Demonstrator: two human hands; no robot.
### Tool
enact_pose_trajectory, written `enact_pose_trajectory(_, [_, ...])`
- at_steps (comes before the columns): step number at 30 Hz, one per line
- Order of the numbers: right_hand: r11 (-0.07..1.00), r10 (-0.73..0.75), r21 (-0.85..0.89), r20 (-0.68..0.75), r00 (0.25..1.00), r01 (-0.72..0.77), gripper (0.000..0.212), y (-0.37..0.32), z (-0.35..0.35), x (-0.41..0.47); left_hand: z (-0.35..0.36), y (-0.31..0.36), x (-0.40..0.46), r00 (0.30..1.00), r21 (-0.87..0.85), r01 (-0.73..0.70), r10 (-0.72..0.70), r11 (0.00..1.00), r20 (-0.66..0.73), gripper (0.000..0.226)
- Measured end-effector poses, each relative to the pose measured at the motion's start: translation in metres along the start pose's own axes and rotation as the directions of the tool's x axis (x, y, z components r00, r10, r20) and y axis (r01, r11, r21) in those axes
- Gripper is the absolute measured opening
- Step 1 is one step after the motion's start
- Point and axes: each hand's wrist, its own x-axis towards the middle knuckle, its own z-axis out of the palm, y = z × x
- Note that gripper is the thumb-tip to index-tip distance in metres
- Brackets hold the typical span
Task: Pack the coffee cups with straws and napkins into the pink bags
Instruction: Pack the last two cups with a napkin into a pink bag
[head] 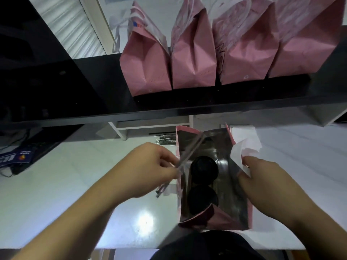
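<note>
An open pink bag (242, 218) with a shiny foil lining stands on the white counter in front of me. Two coffee cups with black lids (203, 169) sit inside it, one behind the other. My left hand (150, 167) pinches wrapped straws (189, 152) that slant over the bag's left rim into the opening. At the bag's right rim my right hand (266, 177) grips a white napkin (237, 152).
Several filled pink bags (193, 59) stand in a row on a black shelf (93, 91) above the counter. A stack of white napkins (246, 136) lies behind the bag on the right, more wrapped straws (165, 140) behind it on the left. Cables and a blue card lie at far left.
</note>
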Motion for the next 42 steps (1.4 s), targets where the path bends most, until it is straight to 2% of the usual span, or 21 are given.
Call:
enact_pose_trajectory(1, [1.0, -0.003, 0.005, -0.004, 1.0, 0.003, 0.005, -0.001, -0.001, 0.0, 0.006, 0.011, 0.001, 1.0, 0.053, -0.019, 0.018, 0.998, 0.022, 0.012])
enact_pose_trajectory(4, [1.0, -0.001, 0.001, -0.021, 1.0, 0.001, 0.025, -0.002, -0.002, -0.002, 0.029, 0.035, 0.017, 0.996, 0.21, -0.075, 0.063, 0.975, 0.062, 0.015])
enact_pose_trajectory(6, [1.0, 0.008, 0.007, -0.034, 0.999, -0.008, 0.031, -0.002, -0.002, -0.004, 0.048, 0.046, 0.033, 0.992, 0.281, -0.106, 0.084, 0.954, 0.09, 0.014])
enact_pose_trajectory(10, [1.0, 0.005, 0.014, -0.056, 0.998, -0.004, 0.031, -0.002, -0.001, -0.006, 0.083, 0.056, 0.058, 0.989, 0.271, -0.115, 0.085, 0.956, 0.12, 0.01])
enact_pose_trajectory(13, [1.0, -0.012, 0.018, -0.068, 0.998, 0.013, 0.011, -0.001, 0.0, -0.008, 0.098, 0.056, 0.064, 0.985, 0.269, -0.132, 0.097, 0.954, 0.142, 0.012])
enact_pose_trajectory(15, [1.0, -0.007, 0.023, -0.07, 0.998, 0.009, 0.019, 0.001, 0.002, -0.009, 0.097, 0.054, 0.065, 0.981, 0.25, -0.159, 0.123, 0.955, 0.152, 0.015])
enact_pose_trajectory(17, [0.999, -0.001, 0.037, -0.062, 0.998, 0.004, 0.019, 0.003, 0.003, -0.012, 0.086, 0.051, 0.067, 0.982, 0.243, -0.187, 0.174, 0.952, 0.076, 0.017])
enact_pose_trajectory(19, [0.999, 0.008, 0.044, -0.044, 0.999, -0.006, 0.017, 0.003, 0.003, -0.014, 0.069, 0.047, 0.073, 0.967, 0.216, -0.22, 0.241, 0.951, -0.077, 0.021])
enact_pose_trajectory(22, [0.999, 0.019, 0.042, -0.037, 0.999, -0.017, 0.02, 0.003, 0.004, -0.015, 0.043, 0.037, 0.093, 0.889, 0.276, -0.281, 0.358, 0.919, -0.286, 0.03])
enact_pose_trajectory(23, [0.999, 0.022, 0.029, -0.036, 0.999, -0.021, 0.02, 0.003, 0.004, -0.015, 0.037, 0.032, 0.1, 0.879, 0.335, -0.272, 0.375, 0.902, -0.294, 0.036])
enact_pose_trajectory(25, [0.999, 0.027, -0.022, -0.041, 0.999, -0.028, 0.018, 0.003, 0.005, -0.013, 0.031, 0.023, 0.111, 0.902, 0.479, -0.229, 0.37, 0.847, -0.224, 0.046])
enact_pose_trajectory(28, [0.995, 0.032, -0.09, -0.065, 0.997, -0.037, 0.009, 0.005, 0.003, -0.006, 0.032, 0.008, 0.118, 0.928, 0.585, -0.179, 0.334, 0.791, -0.168, 0.031])
enact_pose_trajectory(30, [0.991, 0.016, -0.129, -0.069, 0.998, -0.025, 0.001, 0.005, -0.001, 0.001, 0.032, -0.003, 0.116, 0.934, 0.538, -0.15, 0.298, 0.829, -0.199, 0.018])
enact_pose_trajectory(33, [0.983, -0.019, -0.182, -0.058, 0.998, 0.008, 0.011, 0.002, -0.013, 0.018, 0.029, -0.024, 0.109, 0.938, 0.48, -0.092, 0.238, 0.872, -0.253, 0.01])
enact_pose_trajectory(37, [0.981, -0.054, -0.188, -0.035, 0.998, 0.046, 0.02, -0.004, -0.028, 0.051, 0.028, -0.053, 0.089, 0.938, 0.331, -0.041, 0.15, 0.943, -0.311, 0.024])
enact_pose_trajectory(42, [0.962, -0.201, -0.173, 0.08, 0.976, 0.212, 0.023, -0.018, -0.033, 0.097, 0.037, -0.08, 0.05, 0.929, 0.192, 0.0, 0.071, 0.981, -0.363, 0.029])
